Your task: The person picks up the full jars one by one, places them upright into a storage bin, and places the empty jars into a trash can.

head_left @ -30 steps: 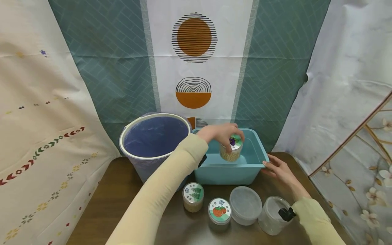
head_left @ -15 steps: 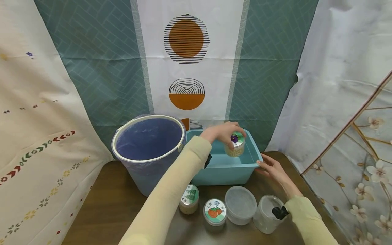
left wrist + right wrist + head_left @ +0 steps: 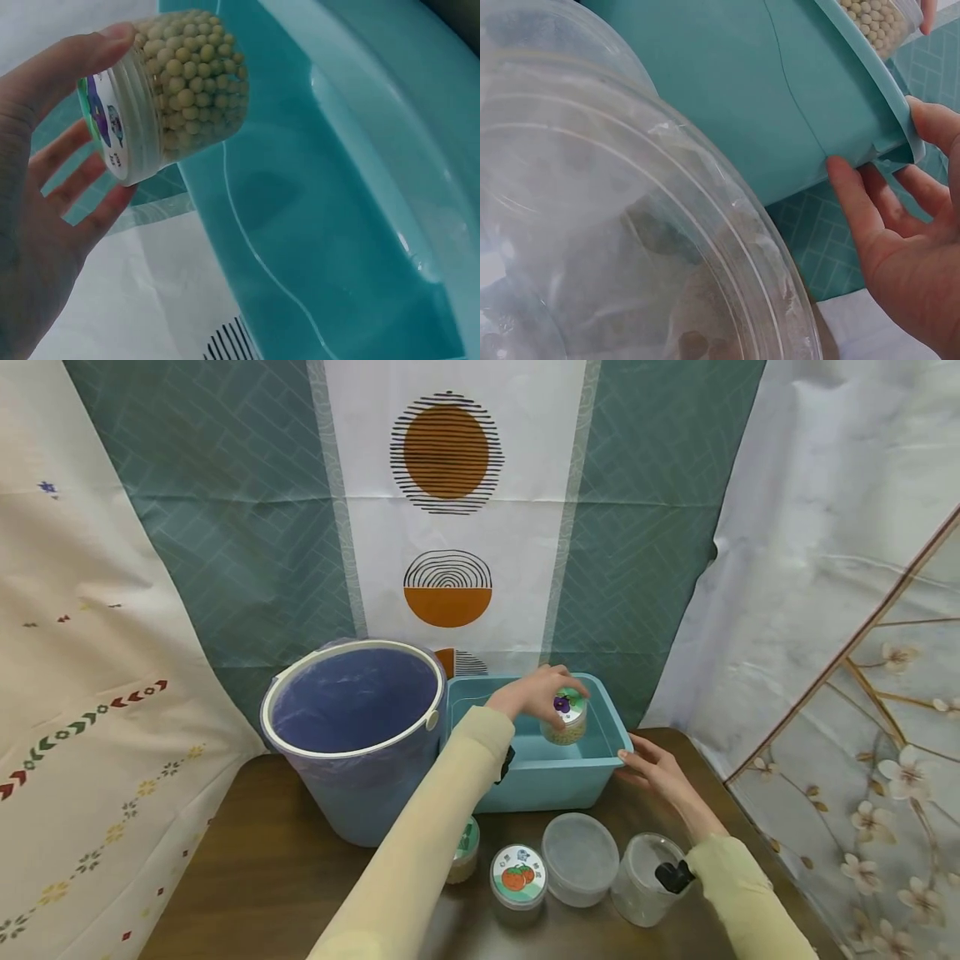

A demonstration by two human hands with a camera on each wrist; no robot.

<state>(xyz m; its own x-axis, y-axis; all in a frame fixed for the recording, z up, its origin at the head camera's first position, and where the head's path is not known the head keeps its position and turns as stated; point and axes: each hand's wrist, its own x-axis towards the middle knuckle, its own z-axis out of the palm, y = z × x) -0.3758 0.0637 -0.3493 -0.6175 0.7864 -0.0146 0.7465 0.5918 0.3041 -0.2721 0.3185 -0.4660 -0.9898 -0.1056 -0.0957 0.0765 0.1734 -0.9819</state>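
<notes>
My left hand grips a clear plastic jar by its lid, thumb on one side and fingers on the other. The lid's label carries a purple eggplant picture, and pale round beans fill the jar. It hangs over the inside of a teal rectangular basin, apart from the floor below. At the basin's right front corner, my right hand pinches the rim, its thumb on the lip and fingers against the outer wall. In the right wrist view, a clear jar hides much of the basin.
Left of the basin stands a blue bag-lined bucket with a white rim. In front sit a tomato-labelled jar, a lidded translucent tub, a clear jar and a green-labelled jar partly behind my left sleeve. Patterned cloths hang around.
The held jar has shifted slightly right within the basin's opening. My right hand keeps its place on the rim. The head view has turned a little right, and my left sleeve covers more of the green-labelled jar.
</notes>
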